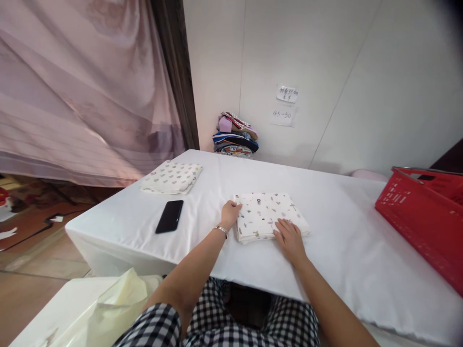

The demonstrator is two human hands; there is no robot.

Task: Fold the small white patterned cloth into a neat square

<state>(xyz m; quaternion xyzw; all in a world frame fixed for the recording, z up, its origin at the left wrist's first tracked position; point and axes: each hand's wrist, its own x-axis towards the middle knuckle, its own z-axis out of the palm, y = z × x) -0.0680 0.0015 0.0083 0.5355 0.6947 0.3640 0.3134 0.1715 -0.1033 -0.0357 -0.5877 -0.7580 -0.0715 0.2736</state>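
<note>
A folded white cloth with small printed motifs lies flat on the white table in front of me. My left hand grips its left edge, fingers curled on the fabric. My right hand lies flat on the cloth's near right corner, fingers spread. A bracelet sits on my left wrist.
A second folded patterned cloth lies at the table's far left, with a black phone just nearer. A stack of folded clothes rests against the wall. A red plastic basket stands at the right. Pale yellow fabric lies near my lap.
</note>
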